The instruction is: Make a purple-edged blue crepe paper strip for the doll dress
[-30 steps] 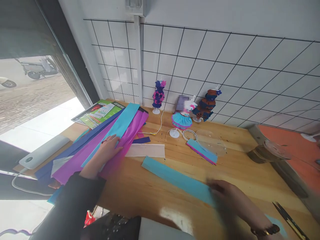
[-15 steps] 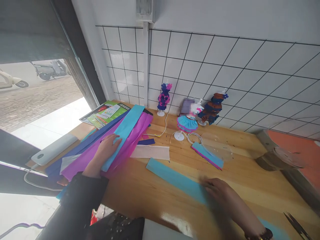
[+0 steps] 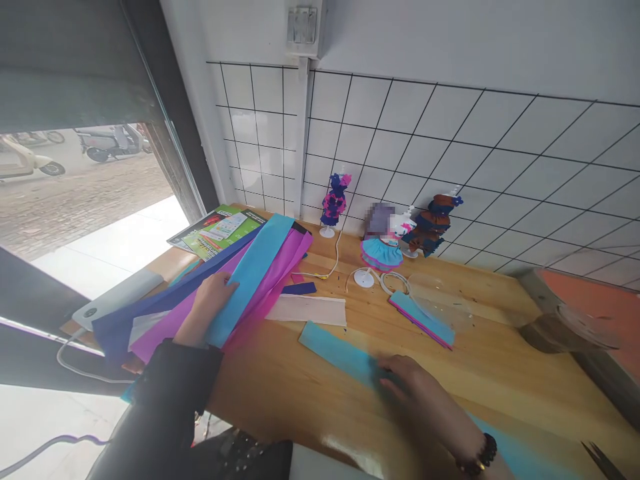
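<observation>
My left hand lies on a pile of long coloured sheets. Its fingertips touch the left edge of a turquoise sheet, and its palm is over a purple sheet; the fingers look outstretched. My right hand, slightly blurred and wearing a dark bead bracelet, reaches over a long turquoise strip flat on the table. Thumb and forefinger are apart near the strip, which continues beyond the wrist. Contact with the strip is hard to make out.
A pale strip and a folded turquoise-pink stack lie on the wooden table. Small dressed stands, one with a turquoise skirt, stand by the tiled wall. Scissors lie front right; magazines are back left.
My right hand has moved left along the turquoise strip. My left hand has drawn back slightly towards the turquoise sheet's left edge. The view has shifted a little.
</observation>
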A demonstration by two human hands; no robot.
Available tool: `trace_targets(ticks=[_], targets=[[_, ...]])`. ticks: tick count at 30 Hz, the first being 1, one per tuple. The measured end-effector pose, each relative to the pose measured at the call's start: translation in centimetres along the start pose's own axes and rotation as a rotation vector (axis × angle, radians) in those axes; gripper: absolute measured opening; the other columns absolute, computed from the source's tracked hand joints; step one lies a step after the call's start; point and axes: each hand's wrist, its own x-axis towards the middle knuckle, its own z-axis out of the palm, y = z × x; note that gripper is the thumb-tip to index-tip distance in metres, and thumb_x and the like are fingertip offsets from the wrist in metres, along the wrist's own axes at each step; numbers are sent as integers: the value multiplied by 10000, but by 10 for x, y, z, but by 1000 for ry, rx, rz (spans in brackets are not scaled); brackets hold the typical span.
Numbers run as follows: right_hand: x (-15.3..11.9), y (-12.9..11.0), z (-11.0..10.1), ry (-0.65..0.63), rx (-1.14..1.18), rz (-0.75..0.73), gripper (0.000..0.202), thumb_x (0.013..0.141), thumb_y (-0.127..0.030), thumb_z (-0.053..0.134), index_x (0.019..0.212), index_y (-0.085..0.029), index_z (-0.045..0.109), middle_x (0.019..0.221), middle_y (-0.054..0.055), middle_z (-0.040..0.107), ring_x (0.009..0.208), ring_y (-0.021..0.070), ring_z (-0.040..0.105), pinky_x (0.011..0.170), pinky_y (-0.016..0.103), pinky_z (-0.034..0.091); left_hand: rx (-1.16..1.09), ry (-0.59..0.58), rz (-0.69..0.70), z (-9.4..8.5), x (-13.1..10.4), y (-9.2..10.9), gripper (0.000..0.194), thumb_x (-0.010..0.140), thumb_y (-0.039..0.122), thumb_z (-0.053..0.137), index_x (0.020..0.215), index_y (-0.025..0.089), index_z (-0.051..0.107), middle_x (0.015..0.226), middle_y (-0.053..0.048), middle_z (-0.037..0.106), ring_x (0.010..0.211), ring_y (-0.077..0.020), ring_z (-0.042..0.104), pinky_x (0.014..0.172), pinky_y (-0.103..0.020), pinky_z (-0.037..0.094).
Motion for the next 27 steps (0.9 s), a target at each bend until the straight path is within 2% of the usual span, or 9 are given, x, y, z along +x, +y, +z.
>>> trace_targets(ticks=[2,5,10,15,19,21,23,25,27], targets=[[2,-4,1,-15,12,-14,279,835,-317,426,1002,-196,614,1099,78,605,1016,205,540,908,366,414,7,33,27,-8,-3,1,306,757,410,411,854,197,608,847,-84,645,788,-268,593,568,-305,396],[2,-7,1,-23,27,-11,266,835,-315,423,985,-200,610,1091,78,606,1009,207,540,901,365,417,68,158,19,-23,-7,1,313,790,370,368,930,211,597,914,-96,637,847,-293,578,622,-342,403],[-1,-8,4,-40,29,3,257,840,-301,409,975,-204,605,1042,79,615,968,205,549,883,368,418,192,310,-135,-38,-4,-12,334,821,326,333,969,183,597,923,-145,608,883,-332,553,694,-413,387],[-6,-6,8,-20,30,20,262,845,-306,411,986,-195,603,1069,78,609,1004,199,538,909,355,405,192,289,-263,-36,9,-32,307,816,241,339,952,100,575,916,-172,585,862,-319,541,639,-384,376],[-9,-7,6,-12,21,39,268,846,-309,416,1000,-195,603,1079,81,609,1010,204,540,923,370,403,186,319,-315,-28,10,-34,348,813,199,322,1073,82,521,1001,-201,544,911,-339,504,645,-402,366],[-10,-7,6,-18,22,43,267,845,-306,419,1002,-191,602,1076,82,611,1007,205,542,925,376,405,223,433,-267,-24,8,-28,383,812,226,338,1142,108,492,1100,-205,494,1000,-368,445,717,-458,348],[-10,-6,6,-18,27,47,268,847,-304,418,1005,-186,600,1071,84,613,1004,205,543,924,378,408,259,522,-120,-17,4,-18,390,805,278,375,1148,144,504,1135,-180,483,1049,-360,414,793,-466,328],[-10,-6,7,-17,34,49,271,848,-304,416,1011,-186,598,1075,87,611,1010,206,540,925,380,408,259,422,47,-10,2,-10,358,818,307,360,1073,158,563,1043,-155,541,1012,-319,458,801,-409,351],[-9,-6,7,-19,37,53,281,852,-304,408,1023,-181,594,1089,93,604,1021,207,536,932,380,403,254,243,75,-2,1,-4,366,831,335,335,972,148,616,924,-154,576,929,-302,511,759,-378,377]])
